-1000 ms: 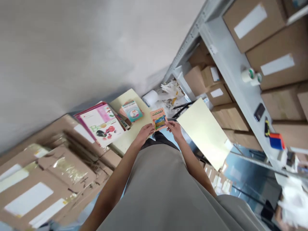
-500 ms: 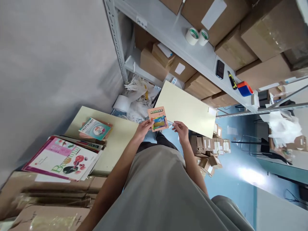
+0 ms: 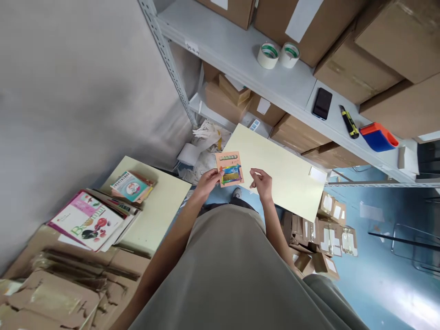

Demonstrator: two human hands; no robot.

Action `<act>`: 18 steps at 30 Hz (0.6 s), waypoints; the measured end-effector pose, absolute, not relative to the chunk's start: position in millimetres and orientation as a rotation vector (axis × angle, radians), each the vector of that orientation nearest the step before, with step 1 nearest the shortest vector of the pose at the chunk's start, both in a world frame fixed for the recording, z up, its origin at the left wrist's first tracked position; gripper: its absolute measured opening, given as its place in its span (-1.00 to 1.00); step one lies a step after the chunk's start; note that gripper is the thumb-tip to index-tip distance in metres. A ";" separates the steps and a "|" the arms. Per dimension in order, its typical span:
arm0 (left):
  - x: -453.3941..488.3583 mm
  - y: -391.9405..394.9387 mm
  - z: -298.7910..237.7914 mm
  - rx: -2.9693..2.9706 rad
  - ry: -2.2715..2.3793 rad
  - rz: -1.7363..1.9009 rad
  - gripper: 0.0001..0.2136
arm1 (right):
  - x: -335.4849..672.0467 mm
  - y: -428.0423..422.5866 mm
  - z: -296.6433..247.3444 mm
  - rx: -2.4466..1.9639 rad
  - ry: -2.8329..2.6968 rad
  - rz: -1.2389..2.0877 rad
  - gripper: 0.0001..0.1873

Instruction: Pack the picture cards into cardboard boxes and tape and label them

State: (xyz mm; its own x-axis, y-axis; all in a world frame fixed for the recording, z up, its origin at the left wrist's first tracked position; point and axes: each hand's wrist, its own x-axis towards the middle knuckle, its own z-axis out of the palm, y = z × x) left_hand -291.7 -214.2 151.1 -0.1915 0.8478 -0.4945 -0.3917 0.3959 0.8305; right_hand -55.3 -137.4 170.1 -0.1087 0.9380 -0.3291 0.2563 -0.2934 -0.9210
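My left hand (image 3: 210,180) grips a small booklet (image 3: 229,169) at its left edge, with the thumb on the front cover. The cover is salmon-coloured, with a title in Chinese characters above a colourful landscape picture. Just right of the booklet, apart from it, is my right hand (image 3: 262,184). Its fingers are bent, thumb and index finger slightly apart, and nothing shows between them. Beyond both hands lies a pale yellow tabletop (image 3: 275,169).
On the left, a second pale table (image 3: 160,201) bears a small stack of booklets (image 3: 132,185) and larger magazines (image 3: 89,220). Tape rolls (image 3: 268,55), a phone (image 3: 322,103), a yellow cutter (image 3: 349,122) and a blue-orange tool (image 3: 379,136) lie on the shelf. Cardboard boxes (image 3: 319,236) stand on the floor.
My view has shifted, bringing the shelf nearer. My right hand has drawn a little away from the booklet; a thin pale thing by its fingertips no longer shows. My left hand keeps its hold.
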 end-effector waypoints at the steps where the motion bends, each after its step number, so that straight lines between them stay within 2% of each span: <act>1: -281.3 -204.4 150.7 0.462 1.356 1.191 -0.25 | -48.7 -127.6 170.9 -1.568 -1.374 1.431 -0.44; 7: -209.2 -148.0 150.4 0.453 1.518 1.228 -0.32 | -9.8 -84.5 166.9 -1.366 -1.568 1.417 -0.51; 12: -158.4 -123.3 160.9 0.689 1.565 1.189 -0.49 | 11.4 -74.8 160.1 -1.316 -1.485 1.565 -0.44; 15: -133.2 -117.7 168.6 0.891 1.547 1.138 -0.54 | 19.3 -73.9 160.2 -1.350 -1.408 1.507 -0.42; 18: -115.1 -113.1 173.0 1.026 1.484 1.096 -0.54 | 30.3 -69.7 159.4 -1.425 -1.368 1.380 -0.50</act>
State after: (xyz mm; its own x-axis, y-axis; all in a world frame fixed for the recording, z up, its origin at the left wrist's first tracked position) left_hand -115.1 -113.1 173.0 -0.1562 0.9627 -0.2210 0.0721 0.2343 0.9695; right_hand 30.3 -69.7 159.4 -0.1339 0.9683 -0.2110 0.2024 -0.1817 -0.9623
